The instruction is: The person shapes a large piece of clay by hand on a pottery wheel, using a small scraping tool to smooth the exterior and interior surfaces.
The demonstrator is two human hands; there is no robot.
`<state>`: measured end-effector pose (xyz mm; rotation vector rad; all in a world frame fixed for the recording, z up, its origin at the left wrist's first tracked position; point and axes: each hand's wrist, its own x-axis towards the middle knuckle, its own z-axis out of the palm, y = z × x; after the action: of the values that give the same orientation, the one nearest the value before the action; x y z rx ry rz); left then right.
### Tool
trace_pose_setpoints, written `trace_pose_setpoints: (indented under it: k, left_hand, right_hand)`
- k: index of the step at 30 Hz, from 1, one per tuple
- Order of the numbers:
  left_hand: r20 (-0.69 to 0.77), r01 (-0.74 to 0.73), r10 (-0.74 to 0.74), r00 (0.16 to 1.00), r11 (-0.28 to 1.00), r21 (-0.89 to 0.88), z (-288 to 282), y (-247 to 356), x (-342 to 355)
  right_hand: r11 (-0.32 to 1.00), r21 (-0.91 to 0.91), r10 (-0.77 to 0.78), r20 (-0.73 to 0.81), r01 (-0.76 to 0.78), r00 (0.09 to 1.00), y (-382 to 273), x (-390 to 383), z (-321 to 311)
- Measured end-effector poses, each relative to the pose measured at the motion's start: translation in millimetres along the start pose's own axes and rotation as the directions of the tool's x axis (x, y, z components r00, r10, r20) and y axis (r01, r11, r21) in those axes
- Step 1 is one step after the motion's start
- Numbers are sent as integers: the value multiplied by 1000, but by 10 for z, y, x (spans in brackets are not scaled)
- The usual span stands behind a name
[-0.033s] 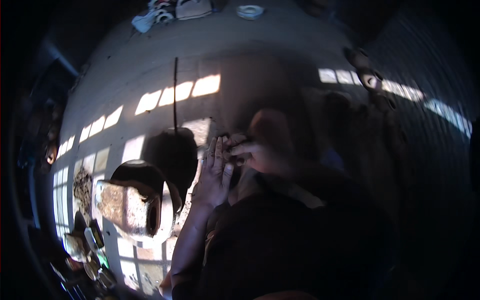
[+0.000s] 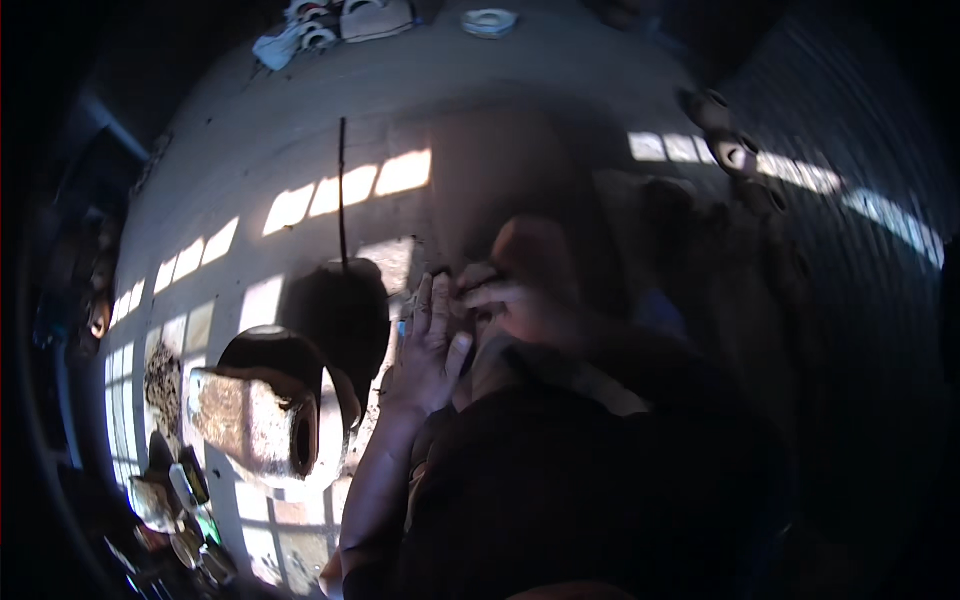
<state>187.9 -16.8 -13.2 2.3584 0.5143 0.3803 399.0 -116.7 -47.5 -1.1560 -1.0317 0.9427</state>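
Note:
My left hand (image 2: 430, 345) lies flat in front of me, its fingers stretched out and pointing away, the thumb apart. Close against its fingertips is my right hand (image 2: 510, 305), in shade, with its fingers bent inward. Whatever the right fingers hold is too dark and small to name. Just beyond the right hand a brown rounded shape (image 2: 530, 248) shows; its kind is unclear. To the left of my left forearm stands a pale round basin (image 2: 330, 450) with a rusty, rough-walled container (image 2: 240, 405) in it, a dark opening at one end.
A thin dark stick (image 2: 343, 190) rises beyond the basin. Crumbled soil (image 2: 162, 375) lies on the floor (image 2: 230, 150) at the left, with several small containers (image 2: 185, 510) nearer me. Several brown pots (image 2: 735, 155) line the right side. A pale round dish (image 2: 489, 23) sits far off.
The whole view has shifted slightly, so the surroundings sit a little further left. Both hands keep nearly the same pose, close together.

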Motion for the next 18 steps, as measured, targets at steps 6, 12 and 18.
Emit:
trace_pose_setpoints:
  k: [6,12,18]
  left_hand:
    - [13,-65,67,998,994,-85,-407,-320,-110]
    - [-114,217,-328,938,810,-544,-1003,-697,-860]
    - [-97,176,-396,913,597,-783,-918,-572,-553]
  right_hand:
    - [950,125,297,-645,-286,704,-30,-435,-1830]
    - [-100,-612,-173,-766,-785,619,-274,-1208,-3464]
    - [-229,-887,-322,-320,-402,891,198,-431,-3619]
